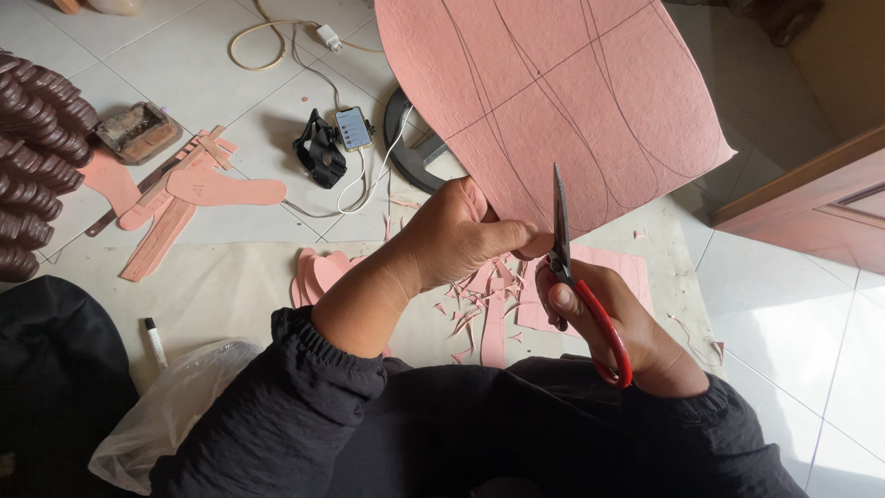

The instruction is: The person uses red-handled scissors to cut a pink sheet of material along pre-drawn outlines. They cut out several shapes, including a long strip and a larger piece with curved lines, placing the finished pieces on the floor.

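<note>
A large pink sheet (562, 92) marked with dark curved and straight lines is held up in front of me. My left hand (456, 235) grips its lower edge. My right hand (613, 318) holds red-handled scissors (576, 277), blades pointing up into the sheet's lower edge beside my left thumb. Pink offcuts and scraps (479, 304) lie on the floor beneath my hands. My dark sleeves fill the bottom of the view.
Cut pink sole shapes and strips (198, 189) lie at left, with a stack of brown pieces (37, 157) beyond. A phone (353, 127) with cables, a black strap, a marker (155, 341), a clear plastic bag (175, 406) and a wooden door frame (811, 198) surround me.
</note>
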A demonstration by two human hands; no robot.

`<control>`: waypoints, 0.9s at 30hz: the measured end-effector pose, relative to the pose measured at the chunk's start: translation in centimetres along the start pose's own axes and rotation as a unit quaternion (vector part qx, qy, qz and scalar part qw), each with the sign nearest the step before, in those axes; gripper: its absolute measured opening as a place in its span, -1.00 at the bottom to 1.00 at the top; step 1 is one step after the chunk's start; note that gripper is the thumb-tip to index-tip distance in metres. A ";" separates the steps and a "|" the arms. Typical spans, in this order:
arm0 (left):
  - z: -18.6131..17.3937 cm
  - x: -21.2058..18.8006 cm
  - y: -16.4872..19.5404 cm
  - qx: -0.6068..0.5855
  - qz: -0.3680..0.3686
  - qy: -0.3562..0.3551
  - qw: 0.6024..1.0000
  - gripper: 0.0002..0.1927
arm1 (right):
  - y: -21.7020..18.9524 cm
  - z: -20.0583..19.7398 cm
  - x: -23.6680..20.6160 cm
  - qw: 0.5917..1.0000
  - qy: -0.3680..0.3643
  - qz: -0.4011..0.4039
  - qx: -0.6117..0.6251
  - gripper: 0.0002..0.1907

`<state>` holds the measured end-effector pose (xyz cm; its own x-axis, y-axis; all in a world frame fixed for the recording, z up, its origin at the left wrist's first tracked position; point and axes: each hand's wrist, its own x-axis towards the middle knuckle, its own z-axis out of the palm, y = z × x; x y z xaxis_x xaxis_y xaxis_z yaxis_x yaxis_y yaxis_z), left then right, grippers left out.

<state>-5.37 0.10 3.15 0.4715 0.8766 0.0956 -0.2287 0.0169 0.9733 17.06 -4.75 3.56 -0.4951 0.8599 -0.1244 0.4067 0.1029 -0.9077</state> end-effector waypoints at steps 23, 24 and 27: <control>-0.1 -0.2 0.7 0.048 -0.016 0.010 0.999 -0.69 | 1.2 -1.0 0.1 0.989 0.037 0.125 -0.071 -0.48; -0.1 -0.3 0.7 0.056 -0.020 0.014 0.998 -0.68 | 1.3 -1.0 0.1 0.988 0.036 0.126 -0.078 -0.49; -0.1 -0.2 0.8 0.093 -0.026 0.016 0.995 -0.70 | 1.5 -1.2 0.2 0.990 0.039 0.092 -0.102 -0.54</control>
<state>-5.75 -0.06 3.93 0.4509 0.8917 0.0397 -0.0421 -0.0232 0.9988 18.53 -3.85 2.64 -0.3410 0.9083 -0.2424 0.6354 0.0326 -0.7715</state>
